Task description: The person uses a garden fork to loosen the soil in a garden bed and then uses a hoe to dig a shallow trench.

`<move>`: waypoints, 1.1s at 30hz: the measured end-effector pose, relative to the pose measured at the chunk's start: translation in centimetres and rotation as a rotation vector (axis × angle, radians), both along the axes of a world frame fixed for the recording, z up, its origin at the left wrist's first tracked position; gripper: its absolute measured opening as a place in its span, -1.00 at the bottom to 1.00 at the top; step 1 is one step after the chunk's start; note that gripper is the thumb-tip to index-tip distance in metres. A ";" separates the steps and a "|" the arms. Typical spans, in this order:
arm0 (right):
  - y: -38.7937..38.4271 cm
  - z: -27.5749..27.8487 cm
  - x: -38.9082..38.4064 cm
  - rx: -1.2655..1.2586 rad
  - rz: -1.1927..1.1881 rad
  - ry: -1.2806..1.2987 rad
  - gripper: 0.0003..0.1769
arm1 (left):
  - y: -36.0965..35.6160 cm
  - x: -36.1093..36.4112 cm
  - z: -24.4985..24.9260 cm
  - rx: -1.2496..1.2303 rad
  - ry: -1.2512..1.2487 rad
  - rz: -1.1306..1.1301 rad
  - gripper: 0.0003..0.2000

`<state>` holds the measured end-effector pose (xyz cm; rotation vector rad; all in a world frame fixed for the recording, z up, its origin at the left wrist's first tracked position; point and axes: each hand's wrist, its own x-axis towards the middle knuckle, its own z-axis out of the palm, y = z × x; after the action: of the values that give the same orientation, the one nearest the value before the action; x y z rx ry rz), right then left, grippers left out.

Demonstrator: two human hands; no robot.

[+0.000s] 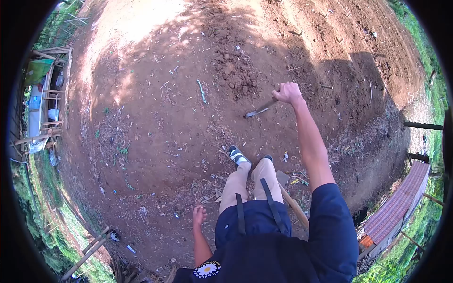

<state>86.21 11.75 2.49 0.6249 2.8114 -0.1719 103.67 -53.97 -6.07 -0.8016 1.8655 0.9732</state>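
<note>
My right hand (289, 93) is stretched forward over the soil, its fingers wrapped round the upper end of a machete (260, 111). The blade is seen foreshortened and slants down to the left. Its tip touches or nearly touches the bare brown ground (188, 137), just short of a patch of broken clods (236, 70). By my left hip hangs my left hand (199, 215), with its fingers loosely curled and nothing visible in them. Beside my right leg lies a long wooden handle (295, 205) with a flat grey metal head (282, 178), partly hidden by my body.
A blue-green strip of cord (202, 91) lies on the soil ahead. Loosened earth with short sticks (326, 87) extends to the upper right. A wooden shelter (47, 99) stands at the left, and a low structure with a patterned cover (396, 203) at the right.
</note>
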 end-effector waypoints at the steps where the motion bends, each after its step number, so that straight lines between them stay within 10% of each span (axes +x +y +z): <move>1: -0.5 0.0 0.4 -0.002 0.008 -0.006 -0.51 | -0.1 1.0 -0.2 -0.002 -0.006 0.008 -0.68; 14: -10.4 -3.7 18.9 0.022 0.084 0.537 -0.75 | 2.2 7.3 -3.2 -0.010 -0.067 -0.281 -0.65; 33: -19.8 -15.4 40.7 -0.173 0.031 0.247 -0.81 | 0.3 13.0 -6.2 -0.031 -0.042 -0.446 -0.67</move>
<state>126.89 -8.07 -12.91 0.5532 2.9940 -0.5138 116.68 -53.72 -12.26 -0.3899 1.9141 0.6412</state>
